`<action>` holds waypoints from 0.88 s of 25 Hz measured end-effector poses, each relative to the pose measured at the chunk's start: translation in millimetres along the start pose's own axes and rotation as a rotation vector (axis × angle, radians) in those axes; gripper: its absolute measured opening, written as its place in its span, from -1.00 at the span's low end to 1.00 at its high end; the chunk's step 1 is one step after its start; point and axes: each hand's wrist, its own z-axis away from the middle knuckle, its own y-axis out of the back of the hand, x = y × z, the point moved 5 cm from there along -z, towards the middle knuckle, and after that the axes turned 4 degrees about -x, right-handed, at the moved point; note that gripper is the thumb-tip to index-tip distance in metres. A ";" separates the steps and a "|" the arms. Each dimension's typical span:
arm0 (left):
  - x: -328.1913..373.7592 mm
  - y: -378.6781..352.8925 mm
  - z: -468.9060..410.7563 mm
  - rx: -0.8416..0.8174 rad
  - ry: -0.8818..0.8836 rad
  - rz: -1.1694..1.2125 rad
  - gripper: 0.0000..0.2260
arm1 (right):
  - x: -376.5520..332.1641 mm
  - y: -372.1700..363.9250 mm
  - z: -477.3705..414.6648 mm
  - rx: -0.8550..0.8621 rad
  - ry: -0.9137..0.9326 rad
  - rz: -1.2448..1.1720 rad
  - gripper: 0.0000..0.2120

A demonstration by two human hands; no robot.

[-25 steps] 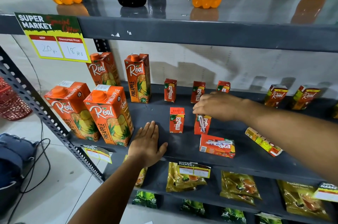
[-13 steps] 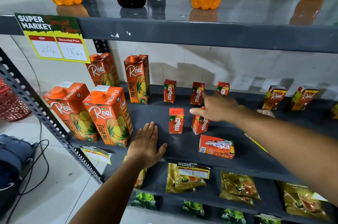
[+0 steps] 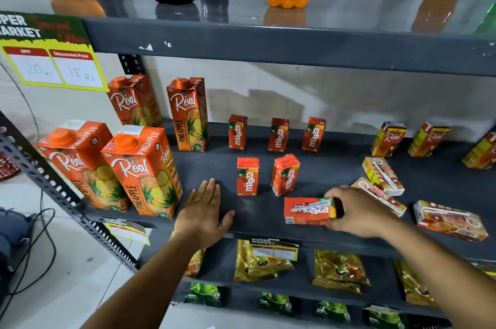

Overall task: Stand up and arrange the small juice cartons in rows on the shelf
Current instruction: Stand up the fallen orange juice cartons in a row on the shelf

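**Right hand on the fallen carton, five already standing**

Here my left hand (image 3: 204, 208) lay flat and open on the front edge of the dark shelf (image 3: 335, 173), palm down, fingers together, holding nothing. My right hand (image 3: 357, 212) was closed around the right end of a small red mango carton (image 3: 307, 210) that lay on its side near the front of the shelf, its straw facing up.

Behind it, two small red cartons stood upright in a front row: one (image 3: 247, 176) straight, the other (image 3: 285, 174) just to its right and slightly turned. Three more stood along the back in a row (image 3: 279, 134), spaced apart.

To the right, three small mixed-fruit cartons lay flat on the shelf: two (image 3: 382, 175) close together just beyond my right wrist, and one (image 3: 451, 220) further right near the front edge. Others of that kind stood upright at the back right (image 3: 388, 139).

Four tall pineapple cartons (image 3: 142, 170) stood at the left end of the shelf.
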 end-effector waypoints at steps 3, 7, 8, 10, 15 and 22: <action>-0.6 -1.4 -0.1 -0.008 0.002 -0.004 -0.28 | -12.5 41.8 -0.2 0.170 0.170 0.219 -0.53; -1.2 -2.1 -0.5 -0.016 0.008 -0.015 -0.27 | -39.5 70.5 -10.8 0.306 0.384 0.753 -0.50; -1.3 -1.8 -0.2 -0.015 0.007 -0.014 -0.27 | -42.8 72.0 -15.0 0.288 0.409 0.835 -0.54; -1.1 -1.3 0.5 -0.010 0.005 -0.006 -0.27 | -46.5 70.1 -20.5 0.216 0.453 0.950 -0.61; -0.8 -1.6 1.4 -0.007 0.003 0.007 -0.26 | -50.5 70.9 -26.7 0.025 0.479 0.885 -0.56; -1.0 -2.6 0.8 -0.016 0.010 0.006 -0.27 | -43.7 72.6 -46.2 -0.165 0.362 0.477 -0.41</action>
